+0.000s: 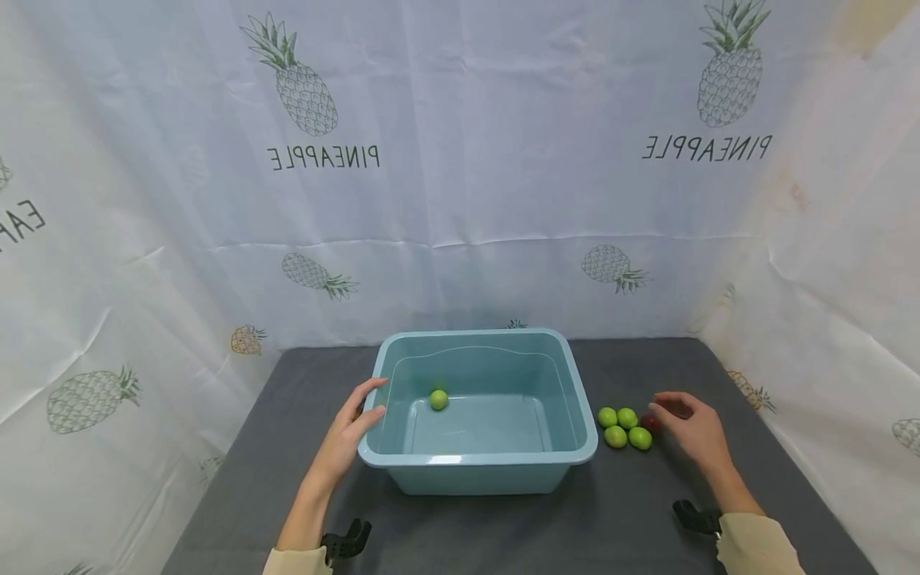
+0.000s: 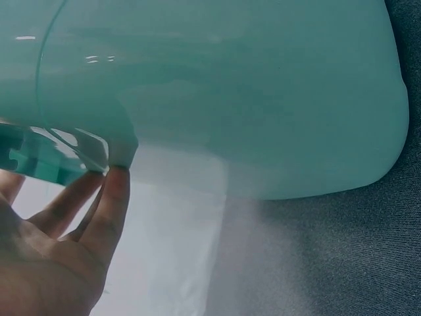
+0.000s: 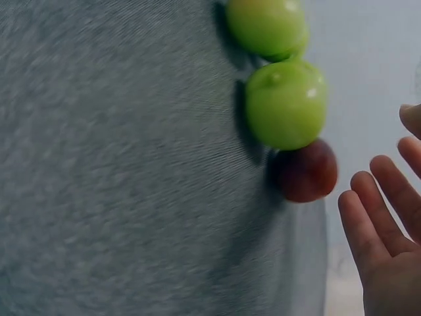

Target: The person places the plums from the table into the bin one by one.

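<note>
A light blue plastic basin (image 1: 477,479) stands in the middle of the table. My left hand (image 1: 343,435) holds its left rim, thumb and fingertips at the edge; from below, the left wrist view shows fingertips (image 2: 117,181) against the rim. Inside the basin lies one small round green fruit (image 1: 438,400). To the right of the basin, several green fruits (image 1: 616,436) sit close together beside a dark red plum (image 3: 307,172). Next to the plum is my right hand (image 1: 693,427), holding nothing, its fingers loosely bent and spread apart from the thumb.
Dark grey cloth covers the table (image 1: 460,535). White curtains (image 1: 467,200) printed with pineapples hang behind it and along both sides. A black strap mount (image 1: 346,541) sits on the left wrist, another mount (image 1: 695,517) on the right.
</note>
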Demonstrator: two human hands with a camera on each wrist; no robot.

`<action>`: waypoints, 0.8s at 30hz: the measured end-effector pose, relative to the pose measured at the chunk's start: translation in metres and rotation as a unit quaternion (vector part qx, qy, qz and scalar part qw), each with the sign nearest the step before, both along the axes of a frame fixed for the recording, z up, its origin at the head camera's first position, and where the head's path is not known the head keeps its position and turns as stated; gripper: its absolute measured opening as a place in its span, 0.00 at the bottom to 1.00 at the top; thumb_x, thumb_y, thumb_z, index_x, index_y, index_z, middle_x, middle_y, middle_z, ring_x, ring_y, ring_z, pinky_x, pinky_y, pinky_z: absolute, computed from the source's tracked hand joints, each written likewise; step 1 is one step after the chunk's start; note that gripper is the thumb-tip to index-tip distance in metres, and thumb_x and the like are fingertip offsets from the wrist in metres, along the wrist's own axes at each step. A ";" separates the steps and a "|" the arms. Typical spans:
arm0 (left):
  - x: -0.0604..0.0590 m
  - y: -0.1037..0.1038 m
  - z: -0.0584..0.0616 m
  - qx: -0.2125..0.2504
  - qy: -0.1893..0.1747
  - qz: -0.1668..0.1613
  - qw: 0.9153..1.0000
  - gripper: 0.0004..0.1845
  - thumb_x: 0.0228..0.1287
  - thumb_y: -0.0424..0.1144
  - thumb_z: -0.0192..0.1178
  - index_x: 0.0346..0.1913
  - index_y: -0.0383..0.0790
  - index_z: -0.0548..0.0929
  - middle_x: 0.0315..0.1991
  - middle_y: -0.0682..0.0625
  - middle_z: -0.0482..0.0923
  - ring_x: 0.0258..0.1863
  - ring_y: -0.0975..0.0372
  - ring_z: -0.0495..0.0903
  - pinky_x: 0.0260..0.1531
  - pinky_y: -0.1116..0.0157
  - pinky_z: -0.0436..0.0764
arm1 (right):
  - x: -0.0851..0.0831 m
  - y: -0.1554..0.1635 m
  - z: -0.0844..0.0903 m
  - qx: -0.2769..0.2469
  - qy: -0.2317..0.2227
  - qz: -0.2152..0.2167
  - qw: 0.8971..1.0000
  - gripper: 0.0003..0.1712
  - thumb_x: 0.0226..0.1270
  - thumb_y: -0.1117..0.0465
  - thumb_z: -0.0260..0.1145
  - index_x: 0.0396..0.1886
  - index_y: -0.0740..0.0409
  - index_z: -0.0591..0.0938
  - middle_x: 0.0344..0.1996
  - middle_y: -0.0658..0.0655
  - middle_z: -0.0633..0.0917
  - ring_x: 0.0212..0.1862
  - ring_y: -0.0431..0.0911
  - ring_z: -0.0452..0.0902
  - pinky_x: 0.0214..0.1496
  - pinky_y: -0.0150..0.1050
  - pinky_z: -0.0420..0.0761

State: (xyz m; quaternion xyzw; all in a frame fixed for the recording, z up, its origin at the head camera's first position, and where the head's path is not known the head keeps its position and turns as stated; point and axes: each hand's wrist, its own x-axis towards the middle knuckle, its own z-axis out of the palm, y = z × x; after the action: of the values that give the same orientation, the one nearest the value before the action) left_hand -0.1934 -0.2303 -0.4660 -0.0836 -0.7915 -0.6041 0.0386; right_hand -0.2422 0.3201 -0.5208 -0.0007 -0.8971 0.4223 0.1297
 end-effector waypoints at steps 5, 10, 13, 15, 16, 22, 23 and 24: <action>0.000 0.000 -0.001 0.000 -0.001 0.000 1.000 0.24 0.79 0.41 0.51 0.74 0.46 0.67 0.80 0.39 0.51 0.77 0.43 0.54 0.63 0.40 0.64 | 0.000 0.003 -0.011 0.009 -0.019 -0.016 1.000 0.25 0.74 0.48 0.66 0.58 0.65 0.82 0.52 0.67 0.84 0.42 0.24 0.72 0.42 0.28 0.75; 0.000 0.000 -0.002 0.001 0.002 -0.001 1.000 0.24 0.79 0.41 0.51 0.74 0.44 0.67 0.80 0.39 0.51 0.77 0.43 0.53 0.64 0.39 0.62 | 0.000 0.003 -0.018 0.012 -0.042 -0.025 0.999 0.28 0.74 0.47 0.65 0.59 0.67 0.80 0.53 0.70 0.82 0.51 0.57 0.79 0.50 0.50 0.76; -0.001 0.000 -0.003 0.001 0.003 -0.002 1.000 0.24 0.79 0.40 0.51 0.74 0.44 0.66 0.79 0.38 0.51 0.77 0.43 0.53 0.64 0.38 0.63 | 0.001 0.003 -0.023 0.005 -0.052 -0.025 0.998 0.29 0.74 0.48 0.66 0.59 0.68 0.80 0.54 0.72 0.82 0.54 0.65 0.77 0.52 0.58 0.74; -0.001 0.000 -0.003 -0.001 0.003 -0.001 1.000 0.24 0.79 0.40 0.51 0.74 0.45 0.66 0.79 0.38 0.51 0.77 0.43 0.53 0.64 0.39 0.63 | 0.001 0.004 -0.027 0.004 -0.055 -0.025 0.998 0.29 0.74 0.48 0.66 0.59 0.68 0.79 0.54 0.72 0.82 0.54 0.66 0.77 0.52 0.59 0.74; -0.001 0.000 -0.003 -0.002 0.003 -0.001 1.000 0.24 0.80 0.40 0.51 0.74 0.44 0.66 0.79 0.38 0.51 0.77 0.43 0.54 0.63 0.39 0.63 | 0.001 0.004 -0.028 0.002 -0.055 -0.024 0.998 0.29 0.74 0.48 0.66 0.60 0.68 0.79 0.54 0.72 0.82 0.54 0.66 0.77 0.52 0.59 0.74; -0.001 0.000 -0.003 0.000 0.006 0.000 1.000 0.24 0.79 0.40 0.50 0.74 0.44 0.67 0.79 0.38 0.51 0.77 0.42 0.54 0.63 0.38 0.63 | 0.000 0.005 -0.033 0.007 -0.056 -0.011 0.998 0.29 0.73 0.48 0.67 0.60 0.68 0.79 0.53 0.71 0.82 0.53 0.65 0.78 0.52 0.59 0.74; -0.001 0.000 -0.003 0.000 0.006 0.000 1.000 0.24 0.79 0.40 0.50 0.74 0.44 0.67 0.79 0.38 0.51 0.77 0.42 0.53 0.64 0.38 0.62 | 0.000 0.005 -0.033 0.010 -0.057 -0.009 0.998 0.29 0.73 0.49 0.67 0.61 0.69 0.79 0.53 0.71 0.82 0.53 0.64 0.78 0.52 0.59 0.75; -0.001 0.000 -0.003 0.001 0.006 0.000 1.000 0.24 0.79 0.41 0.50 0.74 0.44 0.67 0.79 0.38 0.51 0.77 0.42 0.53 0.64 0.37 0.62 | 0.000 0.005 -0.033 0.014 -0.058 -0.008 0.998 0.30 0.73 0.49 0.67 0.61 0.69 0.78 0.53 0.71 0.82 0.53 0.64 0.78 0.52 0.59 0.75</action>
State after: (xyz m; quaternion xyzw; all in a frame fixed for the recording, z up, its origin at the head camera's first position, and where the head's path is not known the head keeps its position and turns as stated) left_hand -0.1943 -0.2300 -0.4688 -0.0868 -0.7909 -0.6042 0.0437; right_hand -0.2426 0.3255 -0.5540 -0.0305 -0.9089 0.4079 0.0805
